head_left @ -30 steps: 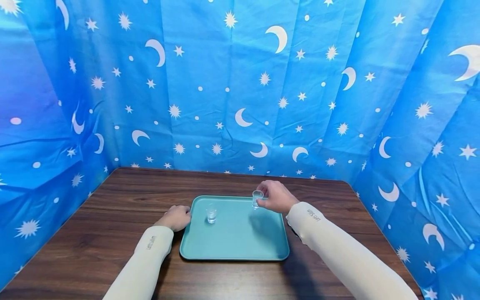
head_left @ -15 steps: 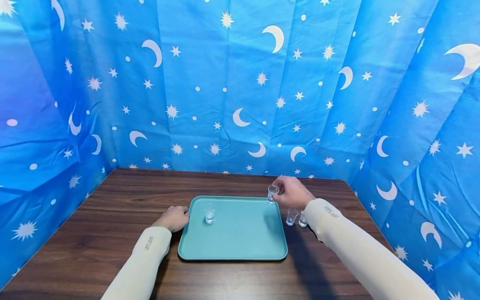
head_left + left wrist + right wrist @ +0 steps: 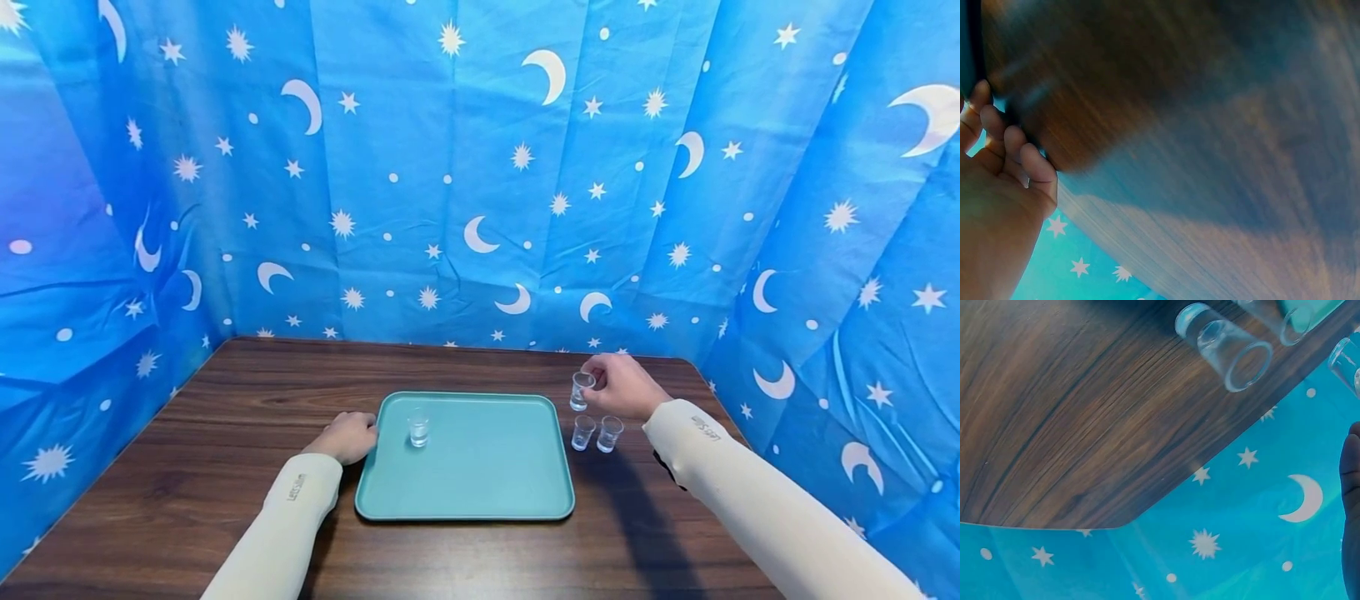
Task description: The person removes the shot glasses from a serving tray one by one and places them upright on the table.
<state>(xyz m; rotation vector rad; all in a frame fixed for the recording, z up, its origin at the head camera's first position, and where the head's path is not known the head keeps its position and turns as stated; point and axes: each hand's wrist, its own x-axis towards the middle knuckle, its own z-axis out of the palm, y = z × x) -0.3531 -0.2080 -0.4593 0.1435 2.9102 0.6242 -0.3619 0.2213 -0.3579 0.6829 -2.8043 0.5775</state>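
My right hand (image 3: 624, 386) pinches a small clear shot glass (image 3: 579, 393) upright, past the back right corner of the teal tray (image 3: 487, 471). Two more shot glasses stand side by side on the table just right of the tray, the nearer to it here (image 3: 582, 434) and its neighbour (image 3: 609, 435). One shot glass (image 3: 419, 430) stands alone on the tray's left part. At the tray's left rim, my left hand (image 3: 349, 437) grips the edge with curled fingers (image 3: 1036, 164). The right wrist view catches only part of the held glass and the hand's side.
A dark wood-grain table (image 3: 240, 400) carries everything. Blue curtains (image 3: 420, 208) with white moons and stars hang close behind it and along both sides.
My right hand has carried the shot glass rightward, from above the tray to beyond its right edge, uncovering the two glasses beside the tray. The left hand has stayed at the rim.
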